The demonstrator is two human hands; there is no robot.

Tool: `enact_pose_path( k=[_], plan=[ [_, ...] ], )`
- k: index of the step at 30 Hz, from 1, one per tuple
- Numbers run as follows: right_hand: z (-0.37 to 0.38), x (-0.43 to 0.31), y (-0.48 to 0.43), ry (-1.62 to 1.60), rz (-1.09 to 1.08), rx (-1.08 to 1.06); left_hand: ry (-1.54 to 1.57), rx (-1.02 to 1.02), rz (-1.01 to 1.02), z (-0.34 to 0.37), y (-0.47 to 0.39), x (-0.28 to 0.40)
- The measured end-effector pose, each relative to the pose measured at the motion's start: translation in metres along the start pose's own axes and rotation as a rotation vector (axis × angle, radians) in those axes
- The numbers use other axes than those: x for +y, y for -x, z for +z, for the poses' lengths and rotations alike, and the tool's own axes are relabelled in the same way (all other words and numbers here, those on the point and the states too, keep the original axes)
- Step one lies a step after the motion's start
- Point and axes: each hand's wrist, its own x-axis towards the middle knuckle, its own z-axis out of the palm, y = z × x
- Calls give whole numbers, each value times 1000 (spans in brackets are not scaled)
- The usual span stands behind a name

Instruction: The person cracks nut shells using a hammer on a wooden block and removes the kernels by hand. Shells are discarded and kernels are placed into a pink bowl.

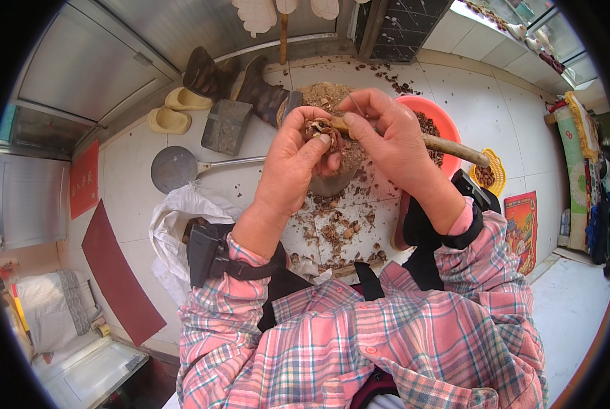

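My left hand (pixel 302 153) holds a cracked nut (pixel 321 128), its broken shell and kernel showing between thumb and fingers. Close on its right, my right hand (pixel 389 135) pinches a thin metal pick (pixel 356 105); how much of the pick lies inside the fingers is hidden. Below both hands is a rounded block or container topped with shell crumbs (pixel 330 94). A hammer appears to lie across it behind the hands, its metal head (pixel 293 102) at left and its wooden handle (pixel 455 149) sticking out at right.
A red basin (pixel 453 120) of nut pieces and a yellow basket (pixel 498 174) stand right. Left are a metal ladle (pixel 174 168), a dark box (pixel 226 127), boots (pixel 261 92) and an open white sack (pixel 169 214). Shell bits and nuts (pixel 347 233) litter the tiles.
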Motion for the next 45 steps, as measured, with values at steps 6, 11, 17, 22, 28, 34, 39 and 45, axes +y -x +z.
enact_pose_path(
  k=[6, 11, 17, 22, 28, 34, 39, 45],
  plan=[
    [1, -5, 4, 106, 6, -40, -60, 61, 33, 1, -1, -3],
    [1, -1, 2, 82, 20, 18, -78, 79, 18, 1, -1, -4],
    [0, -5, 6, -5, 63, -77, -160, 66, 93, -1, -3, -7],
    [-3, -3, 4, -38, 158, -99, -156, 68, 103, -3, -4, -8],
    [-31, 6, -1, 66, 23, 32, -67, 50, 26, -2, -1, -2],
    [-96, 5, -4, 775, -27, 150, -68, -9, 36, -1, 3, 2],
    [-60, 11, -2, 271, -44, 9, -122, -68, -15, -3, 1, -1],
    [-14, 2, 0, 54, -140, -187, -205, -56, -40, -1, 4, -3]
  ],
)
